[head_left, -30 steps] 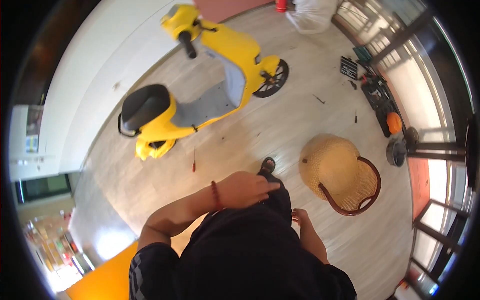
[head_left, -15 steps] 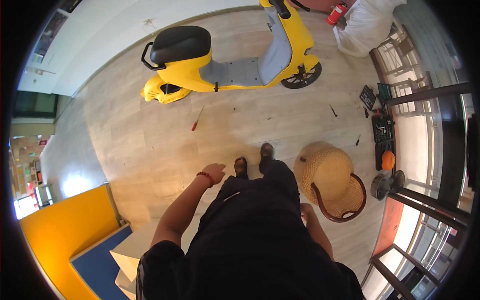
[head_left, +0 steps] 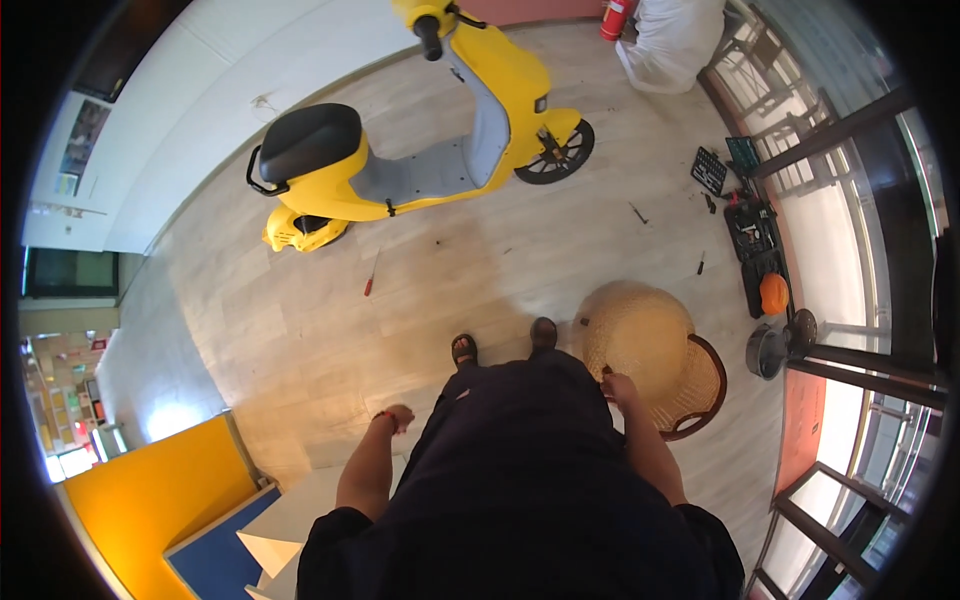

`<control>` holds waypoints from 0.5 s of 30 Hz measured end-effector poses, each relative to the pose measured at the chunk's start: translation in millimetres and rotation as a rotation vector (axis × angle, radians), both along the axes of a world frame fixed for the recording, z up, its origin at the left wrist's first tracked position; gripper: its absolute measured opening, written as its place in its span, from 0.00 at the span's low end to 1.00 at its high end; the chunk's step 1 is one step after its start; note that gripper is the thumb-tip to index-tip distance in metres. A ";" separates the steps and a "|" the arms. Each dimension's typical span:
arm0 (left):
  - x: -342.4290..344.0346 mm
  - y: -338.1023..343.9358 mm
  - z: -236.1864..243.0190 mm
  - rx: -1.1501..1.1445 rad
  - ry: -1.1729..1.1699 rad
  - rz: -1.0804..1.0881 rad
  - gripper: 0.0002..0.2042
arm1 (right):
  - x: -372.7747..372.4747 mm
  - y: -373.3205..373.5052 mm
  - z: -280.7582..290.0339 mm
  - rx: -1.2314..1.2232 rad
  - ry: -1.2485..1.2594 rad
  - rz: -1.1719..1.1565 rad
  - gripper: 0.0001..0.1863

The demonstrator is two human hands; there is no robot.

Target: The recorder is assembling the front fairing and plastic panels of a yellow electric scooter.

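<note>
My left hand (head_left: 402,418), with a red bead bracelet at its wrist, hangs beside my left thigh. Its fingers look loose and apart, with nothing visible in them. My right hand (head_left: 619,388) is beside my right hip, in front of the woven wicker chair (head_left: 640,335) in this view. Its fingers are partly hidden and too small to read; contact with the chair is unclear. Ahead of my feet stands a yellow scooter (head_left: 425,178) with a black seat. A red-handled screwdriver (head_left: 370,285) lies on the floor between my feet and the scooter's rear end.
At the right wall lie an open tool case (head_left: 752,228), a socket tray (head_left: 709,171) and an orange round object (head_left: 773,293). Another small tool (head_left: 701,262) is on the floor. Yellow (head_left: 165,480) and blue panels stand at lower left. A fire extinguisher (head_left: 614,18) is far right.
The scooter and floor tools have shifted left and mostly lower in view. My right hand has come forward beside the chair; my left hand has drawn back toward my thigh. My feet have moved.
</note>
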State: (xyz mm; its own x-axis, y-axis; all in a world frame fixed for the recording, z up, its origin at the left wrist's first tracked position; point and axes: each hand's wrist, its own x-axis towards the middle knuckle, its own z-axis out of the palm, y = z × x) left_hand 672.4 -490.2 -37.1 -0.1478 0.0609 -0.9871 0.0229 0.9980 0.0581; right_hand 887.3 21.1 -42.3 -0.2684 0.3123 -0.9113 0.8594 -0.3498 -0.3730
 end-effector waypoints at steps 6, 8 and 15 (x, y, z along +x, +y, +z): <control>-70.3 143.4 49.9 0.376 0.509 0.177 0.18 | 45.4 41.8 11.8 0.022 -0.311 -0.069 0.17; -90.9 180.8 78.4 0.387 0.515 0.221 0.18 | 52.1 54.3 7.9 -0.043 -0.320 -0.034 0.13; -152.9 227.2 153.9 0.577 0.649 0.475 0.14 | 8.3 96.8 -33.5 -0.065 -0.270 0.133 0.12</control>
